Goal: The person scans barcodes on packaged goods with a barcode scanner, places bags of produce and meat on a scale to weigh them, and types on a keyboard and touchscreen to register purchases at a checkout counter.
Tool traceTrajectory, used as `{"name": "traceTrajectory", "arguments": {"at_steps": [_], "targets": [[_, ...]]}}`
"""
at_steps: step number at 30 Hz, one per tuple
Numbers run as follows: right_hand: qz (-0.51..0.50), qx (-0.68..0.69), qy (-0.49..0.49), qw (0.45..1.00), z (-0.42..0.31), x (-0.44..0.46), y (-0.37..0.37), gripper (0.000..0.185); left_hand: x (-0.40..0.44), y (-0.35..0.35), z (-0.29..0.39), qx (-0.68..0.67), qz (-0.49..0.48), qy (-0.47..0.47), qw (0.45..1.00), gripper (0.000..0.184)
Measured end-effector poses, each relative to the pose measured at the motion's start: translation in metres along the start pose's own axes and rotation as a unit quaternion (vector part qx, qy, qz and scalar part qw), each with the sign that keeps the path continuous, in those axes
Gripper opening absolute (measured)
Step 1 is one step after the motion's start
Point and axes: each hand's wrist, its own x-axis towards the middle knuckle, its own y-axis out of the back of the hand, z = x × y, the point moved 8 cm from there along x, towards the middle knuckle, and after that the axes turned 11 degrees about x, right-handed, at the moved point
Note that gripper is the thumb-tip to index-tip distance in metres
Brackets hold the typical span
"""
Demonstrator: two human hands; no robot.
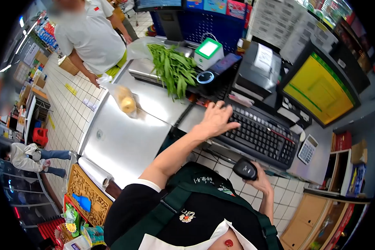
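My left hand rests with spread fingers over the left end of the black keyboard. In my right hand is a black handheld scanner, held below the keyboard's front edge. Leafy greens in a clear bag lie across the scale, beyond my left hand. To the left, a clear plastic bag with yellowish round items is over the metal counter; a person across the counter has a hand at its top.
A green-and-white payment device, a receipt printer and a monitor stand behind the keyboard. A calculator lies at the right. A roll of bags is at the counter's lower left. Another person stands at the far left.
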Motion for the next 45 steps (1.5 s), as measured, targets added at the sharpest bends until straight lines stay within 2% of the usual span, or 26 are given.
{"name": "traceTrajectory", "arguments": {"at_steps": [2, 3, 4, 6, 8, 12, 14, 16, 18, 20, 22, 24, 27, 29, 32, 34, 36, 38, 40, 41, 42, 43, 44, 45], "targets": [[-0.035, 0.13, -0.096, 0.986, -0.01, 0.007, -0.018, 0.071, 0.006, 0.014, -0.015, -0.074, -0.031, 0.0, 0.997, 0.044], [-0.054, 0.181, -0.138, 0.972, -0.016, 0.01, -0.029, 0.069, 0.009, 0.019, -0.032, -0.134, 0.0, 0.017, 0.991, 0.042], [-0.084, 0.214, -0.16, 0.96, -0.02, 0.018, -0.042, 0.067, 0.014, 0.035, -0.051, -0.154, 0.073, 0.019, 0.985, 0.041], [-0.113, 0.188, -0.116, 0.969, -0.031, 0.038, -0.062, 0.067, 0.026, 0.067, -0.1, -0.193, 0.148, 0.05, 0.969, 0.03], [-0.1, 0.209, -0.104, 0.967, -0.055, 0.061, -0.08, 0.066, 0.039, 0.101, -0.157, -0.222, 0.205, 0.093, 0.949, 0.026], [-0.179, 0.177, -0.109, 0.962, -0.048, 0.101, -0.122, 0.066, 0.064, 0.172, -0.269, -0.189, 0.376, 0.15, 0.895, 0.029], [-0.161, 0.169, -0.122, 0.965, -0.068, 0.109, -0.126, 0.063, 0.082, 0.199, -0.319, -0.119, 0.444, 0.163, 0.873, 0.032], [-0.145, 0.153, -0.119, 0.97, -0.066, 0.112, -0.127, 0.062, 0.111, 0.212, -0.377, -0.107, 0.482, 0.166, 0.854, 0.038], [-0.123, 0.141, -0.116, 0.975, -0.072, 0.114, -0.127, 0.062, 0.139, 0.226, -0.418, -0.011, 0.52, 0.165, 0.838, 0.044], [-0.063, 0.107, -0.201, 0.972, -0.071, 0.104, -0.12, 0.057, 0.165, 0.239, -0.451, -0.012, 0.5, 0.183, 0.847, 0.049], [-0.034, 0.118, -0.209, 0.97, -0.078, 0.092, -0.119, 0.051, 0.184, 0.247, -0.472, -0.033, 0.468, 0.221, 0.855, 0.056], [0.014, 0.312, -0.095, 0.945, -0.12, 0.071, -0.119, 0.049, 0.201, 0.244, -0.494, -0.036, 0.442, 0.238, 0.864, 0.064], [0.044, 0.287, -0.111, 0.95, -0.137, 0.072, -0.121, 0.05, 0.206, 0.243, -0.501, -0.065, 0.427, 0.249, 0.867, 0.061], [0.034, 0.277, -0.132, 0.951, -0.121, 0.076, -0.125, 0.052, 0.18, 0.259, -0.488, -0.16, 0.526, 0.203, 0.81, 0.057], [0.003, 0.243, -0.183, 0.953, -0.073, 0.089, -0.132, 0.058, 0.142, 0.258, -0.458, -0.128, 0.471, 0.262, 0.833, 0.053], [-0.016, 0.216, -0.214, 0.952, -0.055, 0.089, -0.133, 0.062, 0.128, 0.232, -0.475, -0.106, 0.454, 0.255, 0.847, 0.057], [-0.031, 0.21, -0.231, 0.95, -0.062, 0.093, -0.129, 0.061, 0.108, 0.189, -0.489, -0.056, 0.371, 0.338, 0.863, 0.067], [-0.05, 0.188, -0.214, 0.957, -0.055, 0.095, -0.131, 0.06, 0.077, 0.142, -0.481, -0.069, 0.312, 0.426, 0.846, 0.082], [-0.052, 0.195, -0.202, 0.958, -0.071, 0.099, -0.13, 0.059, 0.046, 0.083, -0.487, -0.132, 0.3, 0.536, 0.778, 0.102], [-0.036, 0.175, -0.141, 0.974, -0.088, 0.104, -0.126, 0.053, 0.041, 0.073, -0.477, -0.132, 0.298, 0.533, 0.781, 0.102], [-0.019, 0.152, -0.08, 0.985, -0.102, 0.106, -0.122, 0.048, 0.034, 0.053, -0.47, -0.168, 0.252, 0.57, 0.764, 0.113], [-0.02, 0.154, -0.071, 0.985, -0.101, 0.105, -0.123, 0.05, 0.029, 0.036, -0.464, -0.204, 0.204, 0.605, 0.743, 0.125], [-0.016, 0.155, -0.074, 0.985, -0.099, 0.104, -0.123, 0.05, 0.03, 0.032, -0.458, -0.206, 0.2, 0.603, 0.745, 0.125], [-0.019, 0.15, -0.073, 0.986, -0.098, 0.102, -0.125, 0.05, 0.029, 0.022, -0.451, -0.216, 0.153, 0.623, 0.736, 0.131]]}}
